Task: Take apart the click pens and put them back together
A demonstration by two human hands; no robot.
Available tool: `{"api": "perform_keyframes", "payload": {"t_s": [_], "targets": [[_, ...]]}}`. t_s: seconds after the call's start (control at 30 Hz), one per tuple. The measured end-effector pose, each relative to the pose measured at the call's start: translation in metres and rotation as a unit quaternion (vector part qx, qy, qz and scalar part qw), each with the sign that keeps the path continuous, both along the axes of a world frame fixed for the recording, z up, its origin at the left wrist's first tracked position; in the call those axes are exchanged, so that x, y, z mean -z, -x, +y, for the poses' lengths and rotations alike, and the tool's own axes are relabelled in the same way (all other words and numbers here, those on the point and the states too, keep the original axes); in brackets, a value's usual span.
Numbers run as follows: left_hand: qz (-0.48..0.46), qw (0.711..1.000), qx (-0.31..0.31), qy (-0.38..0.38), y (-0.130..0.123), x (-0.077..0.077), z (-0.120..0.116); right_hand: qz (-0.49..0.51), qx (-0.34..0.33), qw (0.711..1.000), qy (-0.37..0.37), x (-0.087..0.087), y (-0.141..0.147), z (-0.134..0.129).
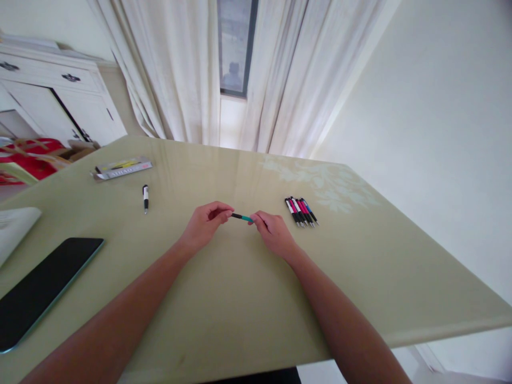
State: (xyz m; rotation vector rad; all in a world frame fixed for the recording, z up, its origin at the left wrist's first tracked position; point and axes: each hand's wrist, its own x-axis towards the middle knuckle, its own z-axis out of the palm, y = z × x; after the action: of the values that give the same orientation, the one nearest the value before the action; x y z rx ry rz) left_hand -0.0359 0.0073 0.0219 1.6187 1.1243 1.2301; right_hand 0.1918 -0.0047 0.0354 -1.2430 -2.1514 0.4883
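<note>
Between my two hands a teal and black pen (242, 217) is held just above the table. My left hand (205, 224) pinches its black end between thumb and fingers. At the teal end, the fingers of my right hand (272, 232) are closed round the pen, hiding its tip. To the right lies a row of several pens (301, 212), side by side, with pink, white and blue barrels and black grips. A single white and black pen (145, 199) lies apart on the left.
The pale green table (224, 320) has a leaf pattern at its far right. An open pen box (123, 167) lies at the back left. A dark phone or tablet (48, 288) and a white object (16, 226) lie along the left. Curtains (180, 69) hang behind.
</note>
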Motion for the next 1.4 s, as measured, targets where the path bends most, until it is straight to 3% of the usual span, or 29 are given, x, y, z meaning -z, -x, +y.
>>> {"api": "perform_keyframes", "payload": {"t_s": [0.57,0.8,1.03,1.2,1.4], "targets": [[-0.051,0.998,-0.029,0.037,0.0006,0.0051,0.0038,-0.009,0.016,1.000,-0.001,0.0004,0.0012,-0.0002],[-0.085,0.996,-0.010,0.032,0.0016,0.0035,0.0034,-0.009,0.022,1.000,0.000,0.0013,0.0009,0.0007],[-0.036,0.998,-0.023,0.055,0.0032,0.0037,0.0044,-0.010,0.021,1.000,-0.005,0.0003,0.0009,0.0000],[-0.069,0.997,-0.018,0.039,0.0038,0.0039,0.0047,-0.003,0.024,1.000,0.004,0.0004,0.0006,0.0003],[-0.065,0.994,-0.025,0.087,0.0020,0.0018,0.0042,-0.011,0.021,1.000,-0.014,0.0007,0.0002,0.0010]]}}
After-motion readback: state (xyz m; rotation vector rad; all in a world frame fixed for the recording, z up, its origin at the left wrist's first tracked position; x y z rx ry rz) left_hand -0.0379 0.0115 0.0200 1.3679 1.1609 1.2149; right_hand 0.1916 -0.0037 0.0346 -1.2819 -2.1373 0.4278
